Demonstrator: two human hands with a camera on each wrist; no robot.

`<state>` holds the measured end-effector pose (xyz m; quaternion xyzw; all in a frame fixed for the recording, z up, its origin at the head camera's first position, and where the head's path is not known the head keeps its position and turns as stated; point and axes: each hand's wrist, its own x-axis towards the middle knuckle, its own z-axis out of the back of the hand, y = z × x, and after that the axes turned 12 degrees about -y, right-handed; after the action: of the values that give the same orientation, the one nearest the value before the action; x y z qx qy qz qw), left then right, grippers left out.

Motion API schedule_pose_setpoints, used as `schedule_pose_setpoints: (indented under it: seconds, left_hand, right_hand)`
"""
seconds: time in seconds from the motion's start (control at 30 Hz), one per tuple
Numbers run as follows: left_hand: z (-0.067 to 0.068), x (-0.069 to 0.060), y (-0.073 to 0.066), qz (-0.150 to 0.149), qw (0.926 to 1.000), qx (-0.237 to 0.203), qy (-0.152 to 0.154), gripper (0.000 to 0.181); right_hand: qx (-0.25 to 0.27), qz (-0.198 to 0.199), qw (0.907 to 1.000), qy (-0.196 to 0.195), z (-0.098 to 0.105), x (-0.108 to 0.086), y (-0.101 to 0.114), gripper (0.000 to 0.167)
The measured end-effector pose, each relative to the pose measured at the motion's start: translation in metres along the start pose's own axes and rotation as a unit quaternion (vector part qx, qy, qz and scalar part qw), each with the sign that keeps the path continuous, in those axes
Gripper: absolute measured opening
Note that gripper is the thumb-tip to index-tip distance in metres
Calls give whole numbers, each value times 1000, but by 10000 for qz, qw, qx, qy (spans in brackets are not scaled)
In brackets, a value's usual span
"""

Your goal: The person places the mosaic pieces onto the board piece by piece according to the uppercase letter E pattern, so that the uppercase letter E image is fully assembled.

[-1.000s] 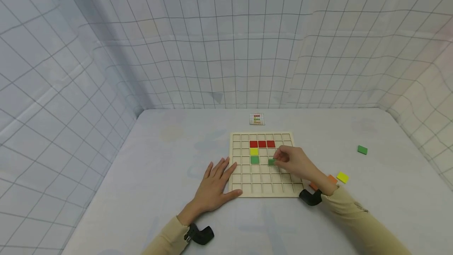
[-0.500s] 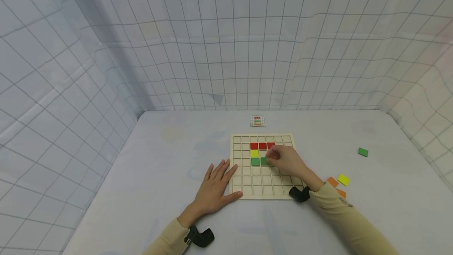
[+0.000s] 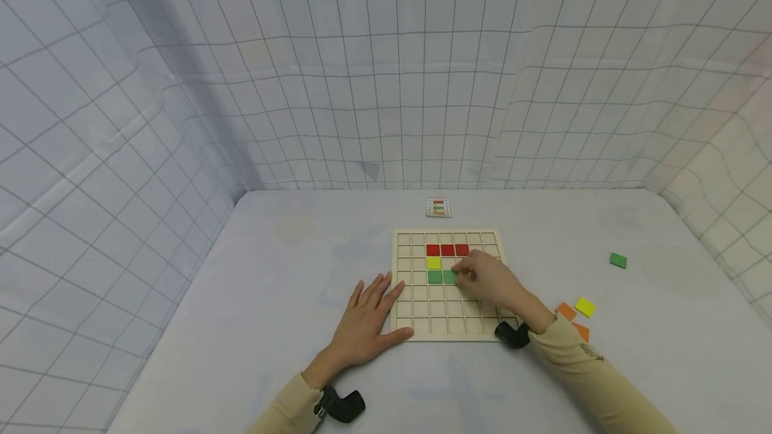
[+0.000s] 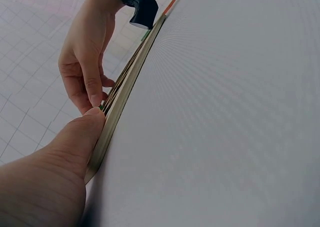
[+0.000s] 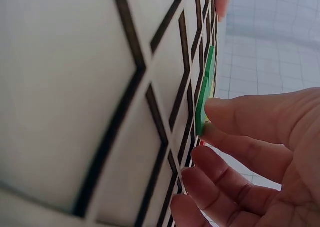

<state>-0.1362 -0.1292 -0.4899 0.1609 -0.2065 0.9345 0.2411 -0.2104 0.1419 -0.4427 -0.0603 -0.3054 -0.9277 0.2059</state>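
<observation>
A cream grid board (image 3: 446, 337) lies on the table with red tiles (image 3: 447, 250) in one row and a yellow tile (image 3: 433, 262) beneath the leftmost. Below the yellow one, a green tile (image 3: 435, 277) sits beside a second green tile (image 3: 449, 276). My right hand (image 3: 491, 281) has its thumb and index finger at the right edge of that second tile; in the right wrist view the thumb touches the green tile (image 5: 202, 104). My left hand (image 3: 362, 327) lies flat with spread fingers, fingertips and thumb on the board's left edge.
To the right of the board lie orange tiles (image 3: 565, 311), a yellow tile (image 3: 585, 307) and, farther off, a green tile (image 3: 618, 260). Behind the board is a small pattern card (image 3: 438, 207). A grid-lined curtain (image 3: 386, 86) hangs along the back and sides.
My right hand has moved left with the green tile, which now lies in the cell beside the first green one. My left hand has stayed in place.
</observation>
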Motion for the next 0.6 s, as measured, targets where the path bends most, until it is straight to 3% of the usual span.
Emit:
schedule_pose_setpoints:
  seconds: [0.37, 0.6]
  left_hand:
    - [-2, -1, 2, -110, 9998, -17, -167, 80]
    - [1, 0, 0, -47, 10000, -15, -41, 80]
  right_hand:
    - [-76, 284, 9991, 310, 4, -5, 1, 33]
    - [-50, 710, 9960, 547, 8, -9, -5, 41]
